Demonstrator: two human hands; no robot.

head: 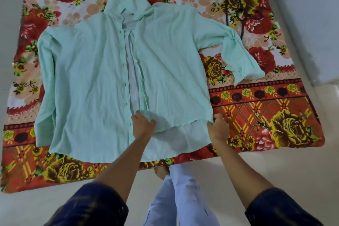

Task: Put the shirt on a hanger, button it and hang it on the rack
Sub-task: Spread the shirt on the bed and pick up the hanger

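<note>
**Getting the shirt flat before the hanger goes in**

Pulling the bottom edge is the job right now, I think. The green shirt (pixel 95 71) lies face up on the flowery blanket (pixel 266 115), in the middle of the picture. Its front is open and none of the buttons look done up. The collar points to 12 o'clock and the bottom edge points to 6 o'clock.

The left hand (pixel 142 124) pinches the bottom corner of one front flap, near the open middle. The right hand (pixel 218 127) grips the same flap at its side corner, at about 4 o'clock from the shirt's middle. Both hands are closed on cloth.

The dark hanger (pixel 238 11) lies on the blanket at 1 o'clock, up past the bent sleeve (pixel 242 57). It touches no hand. No rack shows here.

To do this step well, pull both corners the same way and gently, so the flap lies smooth. Do not tug hard, or the whole shirt slides down the blanket. The flap could also be lifted open, so the hanger can slip under the shoulders. Straighten the bent sleeve too. Most of the task is not yet done.
</note>
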